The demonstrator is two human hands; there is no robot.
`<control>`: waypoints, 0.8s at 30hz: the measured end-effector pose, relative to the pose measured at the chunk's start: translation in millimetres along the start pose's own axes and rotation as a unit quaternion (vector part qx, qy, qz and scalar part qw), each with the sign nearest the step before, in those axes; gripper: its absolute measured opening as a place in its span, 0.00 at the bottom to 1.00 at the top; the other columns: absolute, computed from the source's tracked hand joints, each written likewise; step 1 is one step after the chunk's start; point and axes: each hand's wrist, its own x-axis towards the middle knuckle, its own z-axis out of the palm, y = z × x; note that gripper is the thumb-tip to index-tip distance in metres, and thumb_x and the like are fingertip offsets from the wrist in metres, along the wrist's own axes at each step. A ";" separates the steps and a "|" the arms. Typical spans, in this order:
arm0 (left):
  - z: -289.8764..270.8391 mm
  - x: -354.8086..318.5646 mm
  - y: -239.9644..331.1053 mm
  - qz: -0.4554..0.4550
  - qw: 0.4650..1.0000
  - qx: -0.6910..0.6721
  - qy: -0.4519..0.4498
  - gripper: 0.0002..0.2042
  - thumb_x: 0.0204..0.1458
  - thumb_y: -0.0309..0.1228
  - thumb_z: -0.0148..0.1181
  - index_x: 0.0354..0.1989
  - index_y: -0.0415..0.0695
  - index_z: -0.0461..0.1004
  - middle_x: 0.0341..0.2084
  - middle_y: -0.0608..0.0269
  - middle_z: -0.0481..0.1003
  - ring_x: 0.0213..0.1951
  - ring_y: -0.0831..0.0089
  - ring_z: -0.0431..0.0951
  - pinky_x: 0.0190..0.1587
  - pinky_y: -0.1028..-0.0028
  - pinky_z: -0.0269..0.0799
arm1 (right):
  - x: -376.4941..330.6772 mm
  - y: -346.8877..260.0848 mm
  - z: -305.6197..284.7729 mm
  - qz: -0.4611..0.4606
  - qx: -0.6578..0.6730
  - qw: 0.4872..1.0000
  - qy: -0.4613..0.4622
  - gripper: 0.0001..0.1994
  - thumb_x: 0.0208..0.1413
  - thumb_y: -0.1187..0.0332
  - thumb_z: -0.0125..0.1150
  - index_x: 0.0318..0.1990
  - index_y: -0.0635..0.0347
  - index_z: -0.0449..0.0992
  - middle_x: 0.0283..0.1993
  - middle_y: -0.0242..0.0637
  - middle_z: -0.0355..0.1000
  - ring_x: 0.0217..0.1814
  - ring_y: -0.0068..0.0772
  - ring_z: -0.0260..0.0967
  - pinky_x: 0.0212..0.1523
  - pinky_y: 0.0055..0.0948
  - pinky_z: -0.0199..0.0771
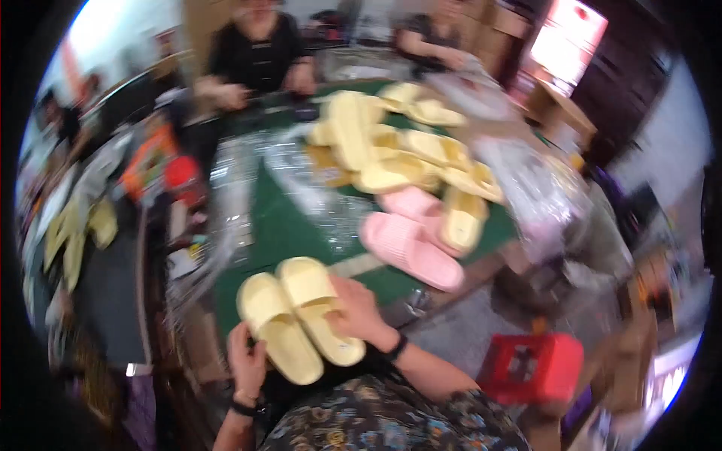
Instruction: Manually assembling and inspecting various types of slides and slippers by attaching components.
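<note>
Far left: yellow slippers [75, 233] lie on a dark surface left of the tabletop; blur hides how many.
Left hand [247, 359]: at the near edge, fingers curled around the outer side of the left slipper of a pale yellow pair [301, 316]; a dark band sits at the wrist.
Pale yellow pair: two slide slippers side by side and touching, held over the near edge of the green tabletop [278, 225], toes pointing far and left.
Right hand [357, 312]: laid flat on the right slipper of the pair, fingers spread over its strap, gripping it; a dark band at the wrist, a patterned sleeve behind.
Wrapping: clear plastic bags [233, 188] lie crumpled along the left part of the tabletop.
Pink pair [410, 233]: two pink slippers on the tabletop, right of and beyond the held pair, apart from it.
Heap [398, 143]: many yellow slippers piled at the far middle of the tabletop.
People: two people [259, 52] in dark tops sit at the far side.
Near right: a red crate [534, 367] on the floor.
</note>
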 end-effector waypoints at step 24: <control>25.2 -10.1 -8.2 0.035 0.999 -0.019 0.037 0.25 0.56 0.34 0.56 0.62 0.42 0.61 0.53 0.53 0.65 0.55 0.57 0.67 0.56 0.63 0.66 | -1.1 -19.5 -23.8 0.012 -0.053 0.993 -0.100 0.39 0.53 0.59 0.63 0.68 0.65 0.52 0.61 0.67 0.59 0.61 0.66 0.58 0.60 0.50 0.60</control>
